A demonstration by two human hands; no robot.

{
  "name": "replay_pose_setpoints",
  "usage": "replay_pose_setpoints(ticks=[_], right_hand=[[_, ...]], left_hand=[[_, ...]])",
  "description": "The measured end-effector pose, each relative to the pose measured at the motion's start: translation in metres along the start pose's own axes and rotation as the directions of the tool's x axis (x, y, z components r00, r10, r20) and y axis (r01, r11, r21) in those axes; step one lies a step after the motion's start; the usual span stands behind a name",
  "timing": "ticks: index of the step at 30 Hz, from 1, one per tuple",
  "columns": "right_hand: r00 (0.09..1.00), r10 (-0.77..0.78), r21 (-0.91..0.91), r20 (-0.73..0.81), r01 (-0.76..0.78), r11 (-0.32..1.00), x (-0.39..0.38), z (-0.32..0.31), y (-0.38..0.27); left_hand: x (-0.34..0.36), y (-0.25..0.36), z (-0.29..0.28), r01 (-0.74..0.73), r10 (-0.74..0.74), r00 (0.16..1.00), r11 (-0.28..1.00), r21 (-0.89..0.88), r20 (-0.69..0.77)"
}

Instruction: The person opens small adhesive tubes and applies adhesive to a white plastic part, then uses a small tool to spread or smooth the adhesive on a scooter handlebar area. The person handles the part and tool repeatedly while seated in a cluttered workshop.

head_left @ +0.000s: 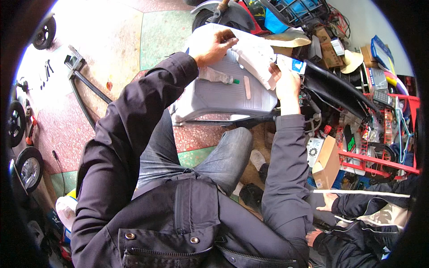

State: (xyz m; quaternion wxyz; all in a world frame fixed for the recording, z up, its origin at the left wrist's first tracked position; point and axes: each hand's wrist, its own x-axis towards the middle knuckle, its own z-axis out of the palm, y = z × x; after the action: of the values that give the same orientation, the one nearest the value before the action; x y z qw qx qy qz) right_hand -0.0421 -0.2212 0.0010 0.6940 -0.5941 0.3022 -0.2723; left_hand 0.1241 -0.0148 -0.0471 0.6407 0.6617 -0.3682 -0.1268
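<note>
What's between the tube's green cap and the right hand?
In the head view, from green cap to right hand: a pale strip, then the lower end of the white piece.

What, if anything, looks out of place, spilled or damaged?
A pale brimmed hat sits among jumbled boxes at right, odd amid workshop clutter. The green-capped tube lying on the grey ribbed plastic piece looks creased, perhaps just from squeezing. I see no clear spill.
</note>
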Motion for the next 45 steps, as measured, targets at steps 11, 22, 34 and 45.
replay_pose_setpoints(ticks=[11,22,34,45], right_hand=[[0.956,-0.292,-0.503,0.031,0.267,0.822,0.006,-0.002,0.003],[0.771,-0.583,-0.780,0.256,0.521,0.346,0.014,-0.009,0.016],[0.742,-0.590,-0.817,0.319,0.531,0.226,0.021,-0.016,0.020],[0.741,-0.578,-0.760,0.342,0.579,0.293,0.011,-0.009,0.016]], left_hand=[[0.006,-0.017,0.002,-0.014,0.015,1.000,0.999,-0.040,0.027],[0.001,-0.007,-0.007,-0.004,0.005,0.998,1.000,-0.015,0.065],[0.001,-0.013,-0.005,0.002,0.001,0.999,0.998,-0.064,0.053],[-0.002,-0.010,-0.006,-0.026,0.029,0.998,0.998,-0.054,0.058]])
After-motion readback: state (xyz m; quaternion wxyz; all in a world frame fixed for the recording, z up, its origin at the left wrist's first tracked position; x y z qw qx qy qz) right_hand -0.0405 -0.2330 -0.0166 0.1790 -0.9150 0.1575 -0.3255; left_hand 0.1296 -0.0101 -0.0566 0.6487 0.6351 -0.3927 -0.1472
